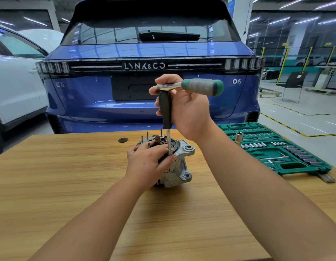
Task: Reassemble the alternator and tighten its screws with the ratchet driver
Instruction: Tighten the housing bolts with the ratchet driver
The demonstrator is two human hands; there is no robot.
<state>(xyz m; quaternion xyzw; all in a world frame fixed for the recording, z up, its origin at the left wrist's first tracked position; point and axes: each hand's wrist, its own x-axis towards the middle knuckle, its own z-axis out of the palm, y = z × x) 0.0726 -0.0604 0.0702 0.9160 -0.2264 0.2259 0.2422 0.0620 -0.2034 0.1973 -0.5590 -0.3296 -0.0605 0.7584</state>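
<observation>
Left hand (148, 159) grips the grey cast-aluminium alternator housing (179, 162), fingers wrapped over its top edge and thumb lying just beside the small chrome socket (170, 152) at the bottom of the tool. The alternator stands on the pale wood-grain table (50, 176), roughly mid-table, directly below the right hand.

Above that grip rises the black-handled extension driver with a steel shaft (165, 110), close to vertical, its socket seated at or on a fastener near the housing's right rim; the screw head itself is hidden. Several thin steel studs (161, 131) stand up from the housing just left of the shaft.

Right hand (184, 102) closes round the top of the black handle and the chrome head of the green-and-grey-handled ratchet (201, 87); the ratchet handle juts out to the right of the hand, unheld.

Judgement for the step (tightening this screw):
- Keep the shaft in line with the screw axis; a tilt would probably cam the socket off.
- Bear down lightly through the ratchet head while turning.
- Left hand should resist rotation of the housing, since it rests free on the table.
- Snug gradually; aluminium threads likely strip under excess torque.

Right of the grip, well apart: open green plastic socket-set case (276, 151). Beyond: blue car's rear (144, 53).
</observation>
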